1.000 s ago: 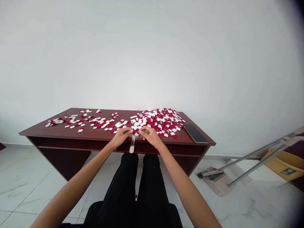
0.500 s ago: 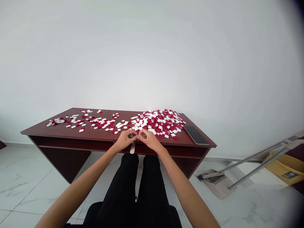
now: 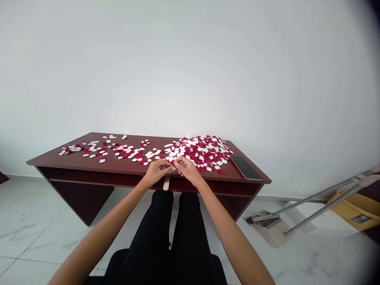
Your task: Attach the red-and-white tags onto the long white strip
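Holding pale strip below left hand, right hand just beside.

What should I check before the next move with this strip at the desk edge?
1. Left hand and right hand together above the strip: ok.
2. Firm hold on the strip: cannot tell, the hands hide its top end.
3. Right hand apart from the red and white pile: not ok, its fingers reach the pile's edge.
4. Phone apart from the pile: ok.
5. Strip's lower end over the desk: not ok, it hangs past the edge.
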Motion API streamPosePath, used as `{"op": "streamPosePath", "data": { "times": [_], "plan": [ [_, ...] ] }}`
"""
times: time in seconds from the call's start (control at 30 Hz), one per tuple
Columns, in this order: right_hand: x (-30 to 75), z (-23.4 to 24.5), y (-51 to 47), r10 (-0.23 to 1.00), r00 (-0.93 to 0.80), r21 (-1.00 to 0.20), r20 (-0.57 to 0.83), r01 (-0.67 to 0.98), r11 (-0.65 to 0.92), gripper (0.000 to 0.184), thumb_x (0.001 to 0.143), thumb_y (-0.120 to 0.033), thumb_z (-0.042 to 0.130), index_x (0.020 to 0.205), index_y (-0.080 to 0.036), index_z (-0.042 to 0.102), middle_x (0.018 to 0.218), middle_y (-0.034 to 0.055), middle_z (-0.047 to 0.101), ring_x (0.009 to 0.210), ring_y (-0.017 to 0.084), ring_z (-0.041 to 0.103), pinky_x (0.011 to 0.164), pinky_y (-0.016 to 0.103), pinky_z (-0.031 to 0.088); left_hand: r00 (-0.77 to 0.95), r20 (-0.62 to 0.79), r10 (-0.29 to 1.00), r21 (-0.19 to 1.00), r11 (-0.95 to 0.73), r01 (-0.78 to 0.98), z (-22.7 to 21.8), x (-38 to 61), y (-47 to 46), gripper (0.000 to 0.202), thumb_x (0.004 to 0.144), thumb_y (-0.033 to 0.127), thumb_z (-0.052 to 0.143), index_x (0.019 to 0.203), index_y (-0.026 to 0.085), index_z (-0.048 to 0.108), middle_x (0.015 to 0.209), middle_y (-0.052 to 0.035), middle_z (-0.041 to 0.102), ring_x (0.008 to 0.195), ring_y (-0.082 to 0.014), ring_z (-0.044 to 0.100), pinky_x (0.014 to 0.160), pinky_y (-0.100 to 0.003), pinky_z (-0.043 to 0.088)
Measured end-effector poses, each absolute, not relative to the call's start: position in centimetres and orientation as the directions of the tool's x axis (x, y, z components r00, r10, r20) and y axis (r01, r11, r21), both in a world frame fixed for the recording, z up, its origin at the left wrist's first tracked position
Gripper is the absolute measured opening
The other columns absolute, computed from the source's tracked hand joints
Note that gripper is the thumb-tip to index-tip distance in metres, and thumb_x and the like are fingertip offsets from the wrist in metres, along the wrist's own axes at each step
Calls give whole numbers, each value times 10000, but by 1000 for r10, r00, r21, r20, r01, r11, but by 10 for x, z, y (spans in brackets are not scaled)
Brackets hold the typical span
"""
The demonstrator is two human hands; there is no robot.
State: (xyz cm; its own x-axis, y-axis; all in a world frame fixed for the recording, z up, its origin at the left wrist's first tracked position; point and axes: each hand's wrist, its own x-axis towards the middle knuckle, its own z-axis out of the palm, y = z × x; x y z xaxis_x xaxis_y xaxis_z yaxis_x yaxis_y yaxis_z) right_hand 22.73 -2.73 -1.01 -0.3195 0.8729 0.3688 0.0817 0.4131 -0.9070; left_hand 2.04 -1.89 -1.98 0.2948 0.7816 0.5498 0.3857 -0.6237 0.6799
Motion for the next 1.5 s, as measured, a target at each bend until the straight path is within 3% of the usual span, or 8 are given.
{"op": "streamPosePath", "data": {
  "times": [0.17,0.6,0.9,1.13,1.5],
  "plan": [
    [224,-15,-29,866,-311,-837,390,273,475,180,902,-402,647,931,-225,628,667,-15,630,563,166,612,545,281,493,292,556,778,666,-627,405,-21,21,-18,193,880,397,707,913,226,791,922,-56,764,870,-225,688,746,-310,524],
    [223,-14,-27,838,-372,-806,399,292,514,134,943,-342,540,877,-236,491,690,-53,545,560,144,559,566,270,429,308,536,786,684,-618,387,-17,20,-21,169,876,346,691,931,224,793,935,-60,752,879,-221,680,754,-309,525],
    [224,-16,-26,843,-365,-794,396,325,514,131,925,-357,599,909,-230,571,742,-18,615,610,165,593,599,287,444,287,545,788,678,-615,402,-18,20,-21,171,868,357,698,916,219,787,927,-59,752,878,-220,686,778,-315,534],
    [221,-11,-30,824,-369,-747,429,368,554,116,909,-317,589,847,-223,561,785,-8,600,659,159,523,601,277,391,290,552,782,677,-623,393,-19,19,-21,153,850,345,716,898,215,781,920,-55,748,864,-213,680,748,-303,528],
    [229,-9,-29,826,-445,-838,346,249,485,130,947,-343,538,886,-229,521,700,-48,518,577,138,499,578,259,387,301,560,772,669,-636,385,-17,21,-24,167,874,336,690,938,229,800,935,-61,757,877,-223,680,773,-318,538]
  ]
}}
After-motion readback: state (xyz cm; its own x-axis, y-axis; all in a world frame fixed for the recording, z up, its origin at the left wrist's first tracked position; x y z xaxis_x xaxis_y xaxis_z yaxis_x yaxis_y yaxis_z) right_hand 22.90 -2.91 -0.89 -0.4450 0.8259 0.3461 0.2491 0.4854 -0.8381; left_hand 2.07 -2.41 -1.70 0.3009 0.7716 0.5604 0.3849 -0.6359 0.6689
